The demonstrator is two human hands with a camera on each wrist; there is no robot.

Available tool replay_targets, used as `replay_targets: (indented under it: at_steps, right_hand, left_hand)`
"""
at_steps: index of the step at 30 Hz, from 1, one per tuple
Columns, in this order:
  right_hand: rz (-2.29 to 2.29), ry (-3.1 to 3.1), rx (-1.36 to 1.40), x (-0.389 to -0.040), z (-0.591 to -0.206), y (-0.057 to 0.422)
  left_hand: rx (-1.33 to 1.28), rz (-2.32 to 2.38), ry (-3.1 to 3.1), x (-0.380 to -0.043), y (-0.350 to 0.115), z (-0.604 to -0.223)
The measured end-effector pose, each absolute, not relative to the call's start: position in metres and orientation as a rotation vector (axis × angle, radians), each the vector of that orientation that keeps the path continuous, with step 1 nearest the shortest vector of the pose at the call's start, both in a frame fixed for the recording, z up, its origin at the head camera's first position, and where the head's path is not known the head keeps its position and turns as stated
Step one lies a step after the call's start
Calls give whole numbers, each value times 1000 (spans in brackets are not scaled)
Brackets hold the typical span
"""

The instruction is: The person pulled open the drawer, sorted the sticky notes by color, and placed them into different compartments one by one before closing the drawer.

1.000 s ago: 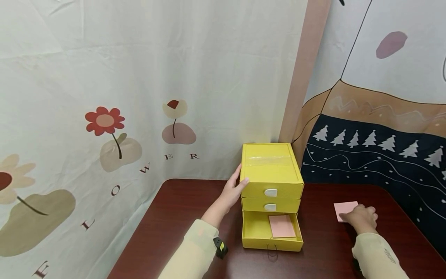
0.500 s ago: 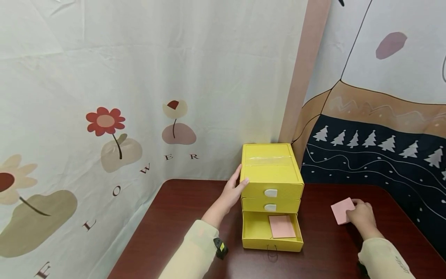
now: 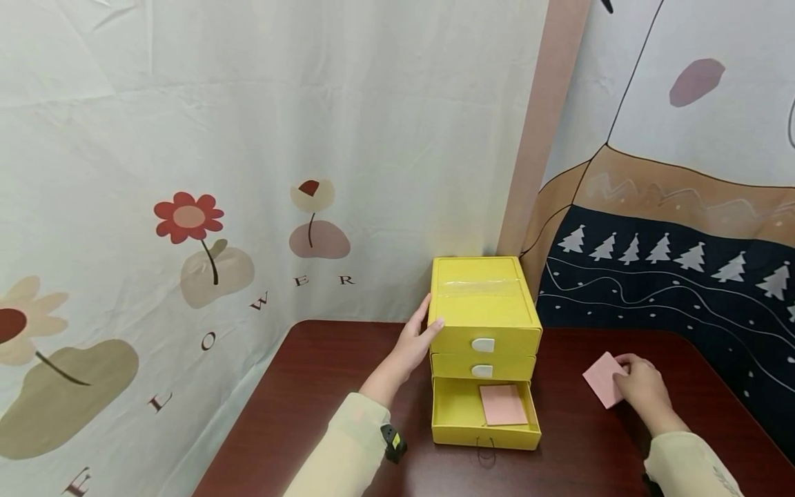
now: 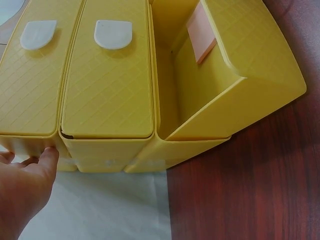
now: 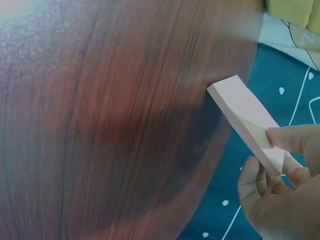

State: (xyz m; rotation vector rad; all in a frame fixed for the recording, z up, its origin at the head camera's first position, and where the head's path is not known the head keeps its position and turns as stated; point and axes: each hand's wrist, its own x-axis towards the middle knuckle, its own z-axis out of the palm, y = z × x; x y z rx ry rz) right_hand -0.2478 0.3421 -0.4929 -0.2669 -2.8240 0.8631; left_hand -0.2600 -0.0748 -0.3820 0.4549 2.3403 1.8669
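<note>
A yellow three-drawer desktop organizer (image 3: 484, 290) stands on the table, its bottom drawer (image 3: 456, 414) pulled out. Inside that drawer lies a pink sticky note pad (image 3: 502, 405), also visible in the left wrist view as a pink pad (image 4: 201, 35). My left hand (image 3: 410, 345) rests against the organizer's left side near the top, fingers extended and thumb at the front edge. To the right, my right hand (image 3: 644, 388) pinches a second pink sticky note pad (image 3: 602, 379) between thumb and fingers. In the right wrist view this pad (image 5: 245, 110) appears tilted, its thickness showing.
Dark reddish-brown table (image 3: 348, 366) lies under everything. White tab pulls (image 3: 482, 344) mark the two closed upper drawers, and a thin looped cord (image 3: 486, 452) hangs at the bottom drawer's front. Printed curtains (image 3: 385, 138) hang behind the table and at its right.
My right hand has gripped the second pad and turned it, shifting it slightly left and toward me. The left hand and the organizer stay where they were.
</note>
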Motion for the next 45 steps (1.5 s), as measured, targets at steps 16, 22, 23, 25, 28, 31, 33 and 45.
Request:
replay_targets:
  at_steps: [16,22,23,25,28,31,33,45]
  right_hand:
    - [802,-2776,-173,-234,-489,326]
    - [756,-2750,-133,-230,-488,323]
    - [740,-2740,-123,-230,-488,323]
    - [720,-2722,-96,-228,-487,322]
    - [701,-2693,-56,-226,-486,319]
    - [672,-2649,-25,-224,-486,316]
    - [659,-2623,-12,-223,-486,315]
    - [617,-2539,71,-216,-488,306]
  left_hand:
    - [468,1866,2324,-262,-76,-383]
    - [474,1879,2328,-263,-74,-383]
    - [476,1881,2328,-263,-74,-384]
    - [481,1886,2327,-263,-74,-384]
    - [489,1893,2323,-264,-74,-384]
    - [485,1895,2322,-264,-75,-384]
    - [480,1894,2324,-264,-75,-384]
    - [456,1877,2340,-262,-75,-386]
